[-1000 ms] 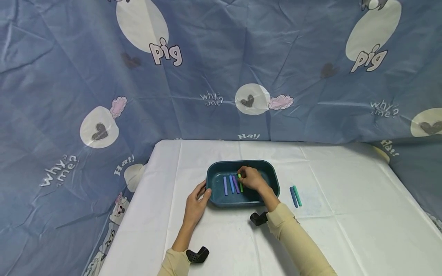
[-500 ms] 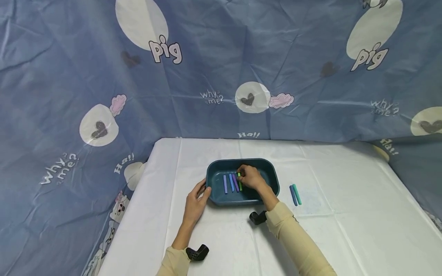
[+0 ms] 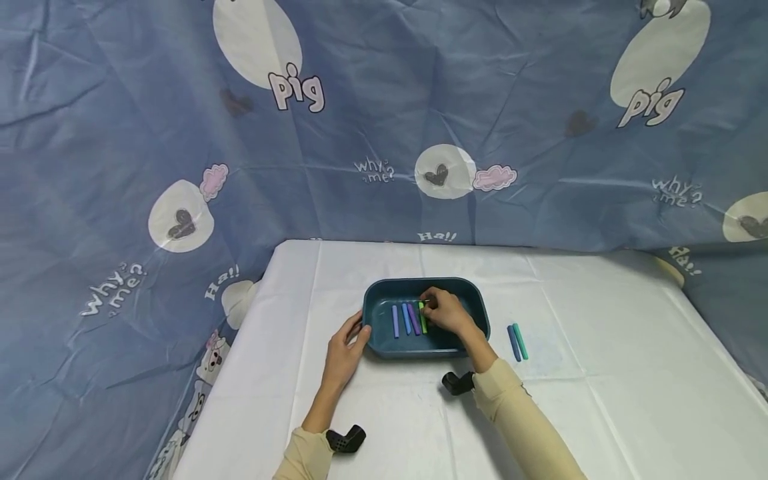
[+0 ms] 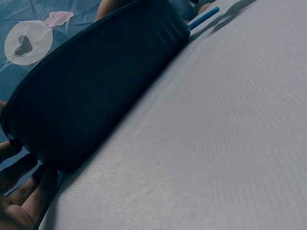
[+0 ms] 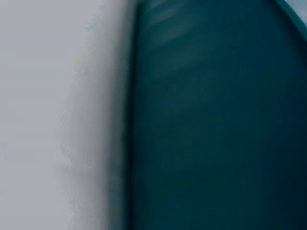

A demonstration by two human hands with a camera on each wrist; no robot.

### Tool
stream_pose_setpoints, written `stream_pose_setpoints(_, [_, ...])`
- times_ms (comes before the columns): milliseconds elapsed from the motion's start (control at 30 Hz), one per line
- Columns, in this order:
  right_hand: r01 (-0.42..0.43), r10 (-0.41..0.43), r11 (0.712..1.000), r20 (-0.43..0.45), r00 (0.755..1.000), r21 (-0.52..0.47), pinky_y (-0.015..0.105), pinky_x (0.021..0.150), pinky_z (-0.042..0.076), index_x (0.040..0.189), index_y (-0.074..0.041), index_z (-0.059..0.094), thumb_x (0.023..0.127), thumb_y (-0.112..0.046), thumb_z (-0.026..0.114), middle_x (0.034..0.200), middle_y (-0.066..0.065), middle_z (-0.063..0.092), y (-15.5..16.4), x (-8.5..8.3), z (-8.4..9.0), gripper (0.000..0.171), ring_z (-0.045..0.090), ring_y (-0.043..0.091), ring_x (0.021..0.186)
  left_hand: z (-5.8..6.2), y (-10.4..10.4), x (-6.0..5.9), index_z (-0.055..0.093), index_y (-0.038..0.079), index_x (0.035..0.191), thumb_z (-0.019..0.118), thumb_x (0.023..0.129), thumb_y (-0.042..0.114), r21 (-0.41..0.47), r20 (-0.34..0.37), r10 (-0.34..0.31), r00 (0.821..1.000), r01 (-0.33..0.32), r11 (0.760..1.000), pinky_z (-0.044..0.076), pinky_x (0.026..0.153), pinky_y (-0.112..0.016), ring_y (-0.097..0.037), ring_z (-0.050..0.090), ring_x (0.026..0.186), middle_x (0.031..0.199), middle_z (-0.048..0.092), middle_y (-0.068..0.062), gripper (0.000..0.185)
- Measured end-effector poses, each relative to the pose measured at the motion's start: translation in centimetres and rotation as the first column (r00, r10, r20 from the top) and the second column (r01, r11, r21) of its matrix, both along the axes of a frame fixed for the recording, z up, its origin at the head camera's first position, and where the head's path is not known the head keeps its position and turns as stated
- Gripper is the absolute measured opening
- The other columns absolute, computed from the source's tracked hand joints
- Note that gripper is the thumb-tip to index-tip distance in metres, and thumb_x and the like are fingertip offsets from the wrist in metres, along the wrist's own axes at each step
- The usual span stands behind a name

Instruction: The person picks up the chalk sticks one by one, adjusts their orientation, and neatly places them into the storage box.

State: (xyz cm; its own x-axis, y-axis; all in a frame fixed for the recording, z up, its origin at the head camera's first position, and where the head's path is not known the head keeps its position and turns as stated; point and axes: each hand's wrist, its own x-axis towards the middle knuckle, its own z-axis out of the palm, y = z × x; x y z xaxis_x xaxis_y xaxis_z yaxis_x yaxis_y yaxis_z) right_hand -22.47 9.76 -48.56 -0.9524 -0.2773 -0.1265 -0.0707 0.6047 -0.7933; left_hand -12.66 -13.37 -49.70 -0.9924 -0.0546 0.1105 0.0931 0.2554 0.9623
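Note:
A dark teal tray stands on the white table. Inside it lie a lavender stick, a blue stick and a purple stick, all chalk-like and roughly side by side. Just right of them is a green chalk-like stick; the curled fingers of my right hand pinch it near its far end, partly hiding it. My left hand rests against the tray's left end, its fairly straight fingers touching the outer wall in the left wrist view. The right wrist view shows only tray wall and cloth.
Right of the tray, a dark blue stick and a teal stick lie together on the white tablecloth. A blue printed curtain hangs behind the table and along its left side.
The whole head view has shifted slightly. My right hand stays at the green stick with only a small movement of its fingers, and my left hand keeps its place at the tray.

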Motion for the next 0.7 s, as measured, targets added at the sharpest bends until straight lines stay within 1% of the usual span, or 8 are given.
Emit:
stream_pose_setpoints(100, [-0.002,0.003,0.997,0.014,1.0,-0.077,0.028,0.06,0.058,0.118,0.001,0.058,0.089,-0.002,0.059,0.095,0.017,0.065,0.6,0.2,0.2,0.029,0.066,0.018,0.072,0.3,0.1,0.1,0.05,0.004,0.136,0.058,0.095,0.023,0.0,0.003,0.003,1.0,-0.003,1.0,0.053,0.094,-0.037,-0.03,0.056,0.121,0.135,0.055,-0.017,0.046])
stream_pose_setpoints(200, [-0.008,0.012,0.985,0.024,1.0,-0.172,0.034,0.063,0.06,0.121,0.003,0.054,0.09,-0.003,0.058,0.096,0.02,0.065,1.3,0.5,0.6,0.032,0.068,0.026,0.075,0.5,0.2,0.2,0.05,0.004,0.135,0.059,0.095,0.022,-0.003,0.007,0.004,1.0,-0.004,1.0,0.052,0.094,-0.038,-0.029,0.056,0.121,0.135,0.055,-0.017,0.046])
stream_pose_setpoints(333, [-0.021,0.024,0.967,0.007,1.0,-0.253,0.042,0.068,0.06,0.127,0.004,0.049,0.092,-0.005,0.057,0.101,0.025,0.065,2.2,0.8,1.3,0.038,0.068,0.035,0.082,0.4,0.1,0.2,0.05,0.005,0.136,0.059,0.095,0.023,0.003,0.016,0.001,1.0,-0.001,1.0,0.052,0.095,-0.038,-0.029,0.056,0.122,0.135,0.055,-0.016,0.046])
stream_pose_setpoints(433, [-0.031,0.03,0.959,-0.006,1.0,-0.283,0.042,0.071,0.059,0.133,0.002,0.045,0.094,-0.009,0.057,0.106,0.025,0.064,3.1,1.2,1.9,0.042,0.066,0.039,0.09,0.3,0.1,0.2,0.05,0.006,0.136,0.058,0.095,0.023,0.005,0.01,-0.001,1.0,0.001,1.0,0.052,0.094,-0.038,-0.029,0.056,0.122,0.135,0.055,-0.016,0.045])
stream_pose_setpoints(500, [-0.036,0.035,0.953,-0.006,0.999,-0.302,0.04,0.073,0.06,0.136,0.0,0.042,0.094,-0.011,0.057,0.109,0.024,0.064,3.6,1.4,2.3,0.046,0.065,0.04,0.094,0.3,0.1,0.1,0.05,0.006,0.136,0.058,0.095,0.023,0.003,0.007,-0.001,1.0,0.001,1.0,0.053,0.094,-0.038,-0.029,0.056,0.122,0.135,0.055,-0.016,0.045])
stream_pose_setpoints(600, [-0.036,0.038,0.946,0.001,0.999,-0.322,0.037,0.076,0.059,0.14,-0.004,0.04,0.094,-0.016,0.058,0.113,0.022,0.062,4.3,1.6,2.8,0.05,0.065,0.036,0.098,0.3,0.1,0.1,0.05,0.006,0.136,0.058,0.095,0.023,0.004,0.005,0.0,1.0,0.0,1.0,0.053,0.094,-0.038,-0.029,0.056,0.122,0.135,0.055,-0.016,0.045])
stream_pose_setpoints(700, [-0.031,0.039,0.94,0.018,0.999,-0.339,0.036,0.08,0.059,0.141,-0.009,0.039,0.094,-0.021,0.059,0.118,0.023,0.06,5.0,1.7,3.2,0.052,0.065,0.032,0.101,0.2,0.2,0.1,0.05,0.006,0.136,0.058,0.095,0.023,0.006,0.018,0.002,1.0,-0.002,1.0,0.052,0.095,-0.037,-0.028,0.056,0.122,0.135,0.055,-0.015,0.045])
